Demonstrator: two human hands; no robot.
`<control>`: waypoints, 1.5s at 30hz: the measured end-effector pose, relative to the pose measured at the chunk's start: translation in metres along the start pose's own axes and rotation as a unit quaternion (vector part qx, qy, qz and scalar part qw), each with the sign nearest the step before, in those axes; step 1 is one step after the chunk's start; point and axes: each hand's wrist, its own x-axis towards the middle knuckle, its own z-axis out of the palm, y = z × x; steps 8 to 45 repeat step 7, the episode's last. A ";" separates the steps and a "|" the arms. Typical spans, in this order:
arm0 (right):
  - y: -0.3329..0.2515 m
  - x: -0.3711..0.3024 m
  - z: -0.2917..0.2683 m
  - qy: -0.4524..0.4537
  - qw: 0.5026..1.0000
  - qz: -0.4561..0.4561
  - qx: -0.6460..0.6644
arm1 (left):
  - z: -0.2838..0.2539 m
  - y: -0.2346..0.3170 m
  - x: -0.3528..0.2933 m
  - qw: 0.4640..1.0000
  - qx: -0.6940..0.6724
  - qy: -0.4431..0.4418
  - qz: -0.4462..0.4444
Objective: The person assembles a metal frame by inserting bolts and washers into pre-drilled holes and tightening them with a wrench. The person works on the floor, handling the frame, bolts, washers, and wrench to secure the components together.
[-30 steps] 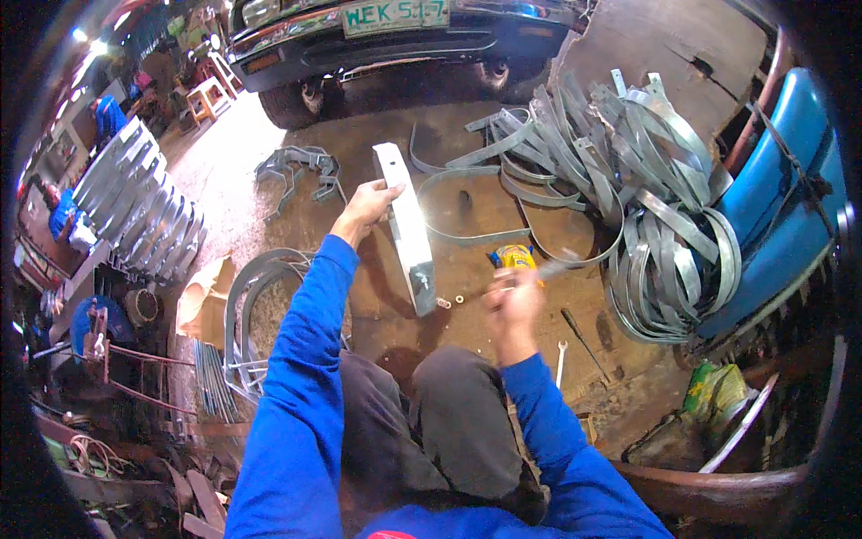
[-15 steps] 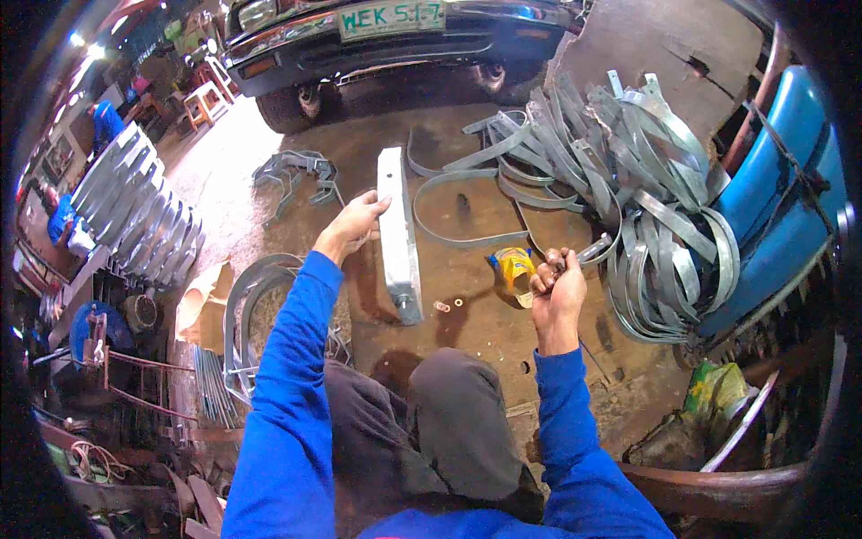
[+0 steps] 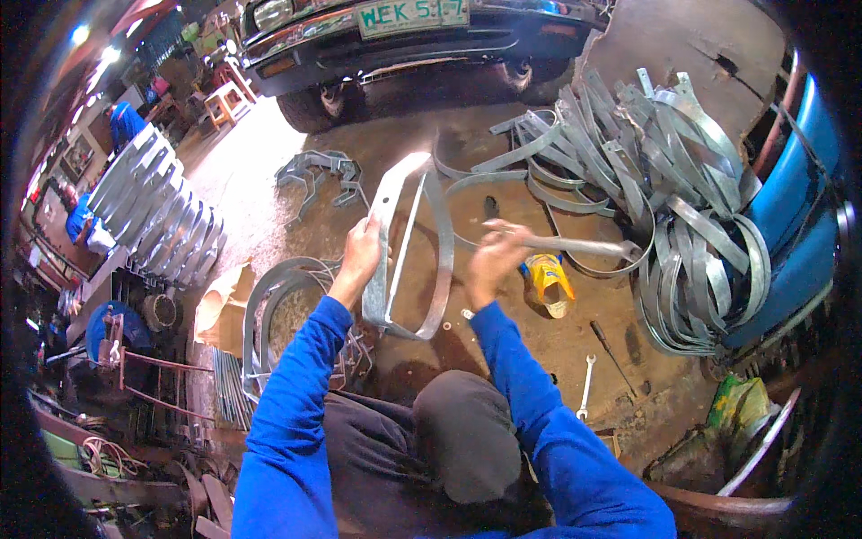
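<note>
My left hand [image 3: 359, 259] is closed on the near left side of a galvanized flat-bar clamp [image 3: 441, 256], a bent metal loop with a thin rod running across its inside. The clamp is tilted up in front of my knees. To its right, my right hand [image 3: 492, 260] grips a long metal wrench [image 3: 579, 244], which points rightward; its far end looks like an open jaw, slightly blurred. Below that wrench lies a yellow packet [image 3: 549, 280] with an open mouth. A small ring [image 3: 447, 326], perhaps a washer, is on the floor below the clamp.
Bent metal straps [image 3: 620, 162] are heaped at the right beside a blue panel [image 3: 790, 216]. Another wrench [image 3: 588, 386] and a screwdriver-like tool [image 3: 613, 357] lie near my right forearm. Formed brackets [image 3: 153, 202] are stacked at the left. A vehicle [image 3: 422, 54] stands ahead.
My left hand has turned the clamp, so its loop and inner rod now show. My right hand has moved left toward it, bringing the wrench into fuller view. The whole view has shifted slightly.
</note>
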 end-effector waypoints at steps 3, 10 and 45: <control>0.038 -0.035 0.017 -0.215 0.967 0.024 -0.134 | 0.004 0.000 0.001 1.000 -0.002 -0.017 0.014; 0.045 -0.029 0.010 -0.282 0.912 0.238 -0.181 | -0.010 -0.009 0.002 1.000 0.001 0.007 -0.002; 0.045 -0.029 0.010 -0.282 0.912 0.238 -0.181 | -0.010 -0.009 0.002 1.000 0.001 0.007 -0.002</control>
